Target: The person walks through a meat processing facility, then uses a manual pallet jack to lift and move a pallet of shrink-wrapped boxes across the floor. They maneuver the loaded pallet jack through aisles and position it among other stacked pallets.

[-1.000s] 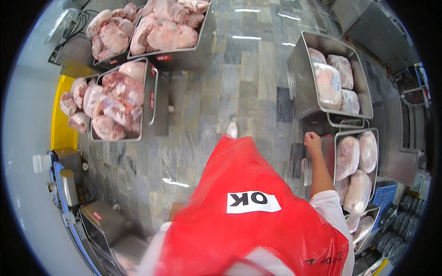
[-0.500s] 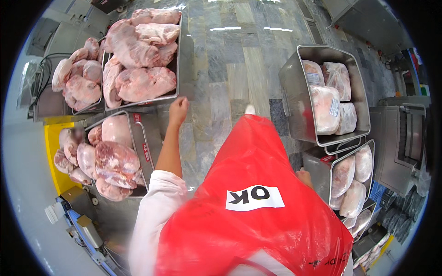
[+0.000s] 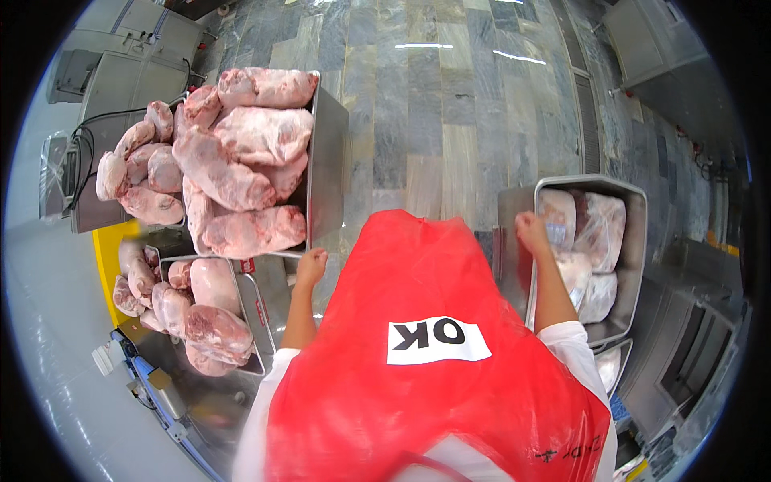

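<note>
My left hand [image 3: 312, 266] is loosely closed with nothing visible in it. It hangs beside the near corner of a steel meat cart [image 3: 328, 157] heaped with large pale-pink cuts of raw meat [image 3: 255, 135]. On the other side my right hand [image 3: 530, 231] is curled in a loose fist, also showing nothing inside. In the picture it overlaps the left rim of another steel cart [image 3: 645, 241], and I cannot tell whether it touches. Plastic-wrapped blocks of meat [image 3: 601, 227] lie in that cart.
A lower steel cart [image 3: 255, 321] with more meat stands at my left, beside a yellow panel [image 3: 108, 265]. Further wrapped meat [image 3: 608, 367] shows behind the right cart. Grey tiled floor [image 3: 450, 145] runs ahead between the carts. My red apron [image 3: 434, 281] fills the lower middle.
I have moved forward between the carts; the nearer carts have slid back in view. My right hand, mostly hidden behind the apron before, has swung forward. My left hand sits lower in the picture.
</note>
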A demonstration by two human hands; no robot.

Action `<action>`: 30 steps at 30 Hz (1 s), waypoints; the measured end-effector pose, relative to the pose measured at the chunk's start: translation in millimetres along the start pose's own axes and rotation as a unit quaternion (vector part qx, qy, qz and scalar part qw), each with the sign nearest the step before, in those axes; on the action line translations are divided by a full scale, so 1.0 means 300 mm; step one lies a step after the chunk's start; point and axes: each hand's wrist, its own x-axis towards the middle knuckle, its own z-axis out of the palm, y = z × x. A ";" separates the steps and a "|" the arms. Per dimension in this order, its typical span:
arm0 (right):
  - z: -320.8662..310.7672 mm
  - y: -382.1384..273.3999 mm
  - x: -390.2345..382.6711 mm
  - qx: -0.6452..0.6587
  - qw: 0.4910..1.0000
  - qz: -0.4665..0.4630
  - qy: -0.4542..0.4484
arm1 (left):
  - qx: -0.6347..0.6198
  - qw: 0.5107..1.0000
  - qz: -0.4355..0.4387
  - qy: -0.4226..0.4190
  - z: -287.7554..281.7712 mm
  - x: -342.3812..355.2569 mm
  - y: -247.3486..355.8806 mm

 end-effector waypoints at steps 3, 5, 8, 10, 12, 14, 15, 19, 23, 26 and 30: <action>-0.171 -0.228 0.410 0.076 0.997 0.017 0.022 | -0.061 0.998 -0.024 -0.004 -0.033 0.150 0.102; -0.210 -0.298 0.602 0.102 0.993 0.009 0.055 | -0.086 0.996 0.002 0.012 -0.110 0.299 0.246; -0.213 -0.255 0.784 0.044 0.997 0.022 0.057 | -0.132 0.990 0.048 0.007 -0.235 0.613 0.512; -0.197 -0.224 0.832 -0.060 0.995 0.068 0.046 | -0.149 0.984 0.095 0.027 -0.277 0.852 0.677; -0.173 -0.120 0.778 -0.053 0.990 0.124 0.029 | -0.152 0.976 0.153 0.040 -0.354 1.107 0.908; -0.138 -0.131 0.737 -0.106 0.966 0.202 -0.121 | -0.113 0.974 0.194 0.031 -0.444 1.316 1.155; -0.112 -0.044 0.666 -0.054 0.973 0.219 -0.047 | -0.113 0.970 0.217 0.006 -0.477 1.406 1.279; -0.174 -0.121 0.723 -0.054 0.944 0.302 -0.119 | -0.109 0.957 0.267 -0.010 -0.624 1.752 1.671; -0.137 -0.158 0.983 -0.022 0.932 0.346 -0.103 | -0.120 0.949 0.291 0.003 -0.687 2.123 1.914; -0.152 -0.143 1.288 -0.018 0.945 0.315 -0.084 | 0.023 0.976 0.212 -0.033 -0.621 2.397 1.875; -0.250 -0.186 1.895 -0.025 0.974 0.218 -0.058 | 0.222 0.959 0.075 -0.161 -0.598 2.570 1.565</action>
